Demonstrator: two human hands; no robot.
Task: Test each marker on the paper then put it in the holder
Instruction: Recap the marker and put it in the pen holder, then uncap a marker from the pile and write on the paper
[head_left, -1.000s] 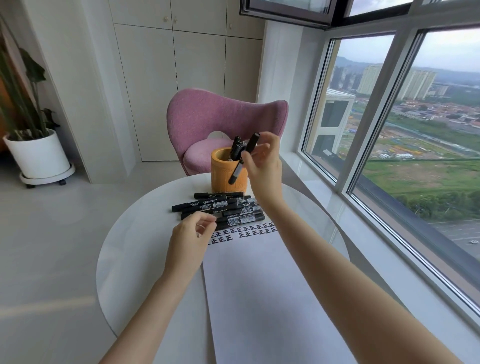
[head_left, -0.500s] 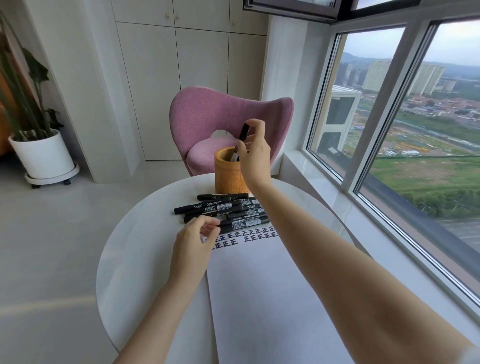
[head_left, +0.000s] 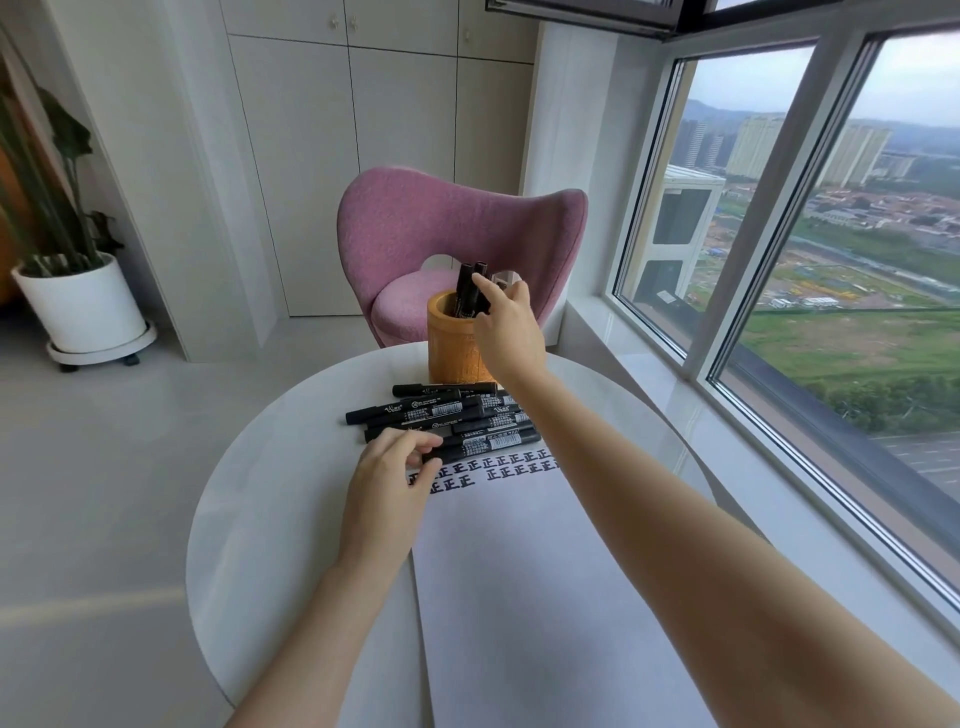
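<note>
While the right hand (head_left: 506, 332) sits at the holder (head_left: 451, 343) rim, fingers touching the standing markers (head_left: 469, 291), whether it grips one cannot be told; depositing appears the step in hand. Left hand (head_left: 387, 480), loosely curled and grasping nothing, touches the marker pile (head_left: 447, 418) above the paper (head_left: 519, 597); the next move calls for lifting one without scattering neighbours.

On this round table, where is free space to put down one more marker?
Free: bare tabletop left of the paper, and the paper's blank lower part. Crowded: the marker pile between the wooden holder and the written marks.
</note>
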